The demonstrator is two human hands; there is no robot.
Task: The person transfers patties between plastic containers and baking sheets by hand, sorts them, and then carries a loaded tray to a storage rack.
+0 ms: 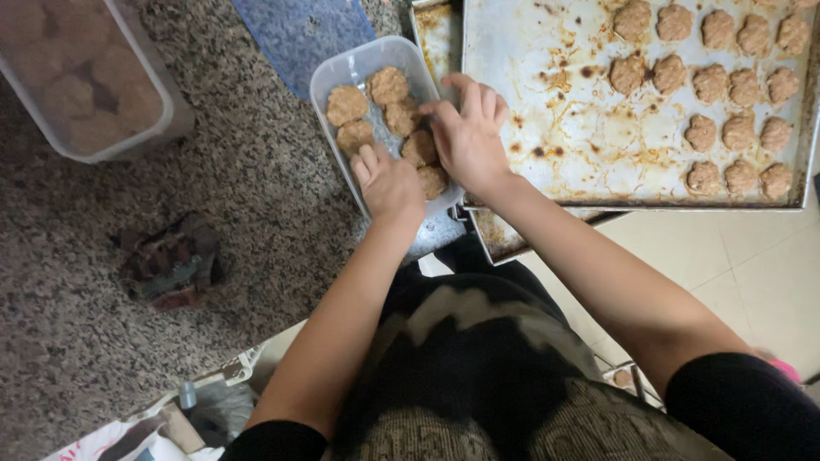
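A clear plastic container (pixel 339 67) lies on the speckled granite counter (pixel 256 188) and holds several round brown cookies (pixel 346 104). My left hand (pixel 389 181) rests on the container's near edge, fingers bent, touching the cookies there. My right hand (pixel 465 128) reaches in from the right, its fingertips closed around a cookie (pixel 418 147) inside the container. To the right, a large stained metal baking tray (pixel 555 111) carries several more cookies (pixel 722 85) in rows along its far right side.
A second clear tub (pixel 145 119) filled with cookies stands at the upper left. A crumpled dark cloth (pixel 171 263) lies on the counter at the left. A blue mat (pixel 299 34) lies behind the container. Beige floor tiles (pixel 752 265) show at lower right.
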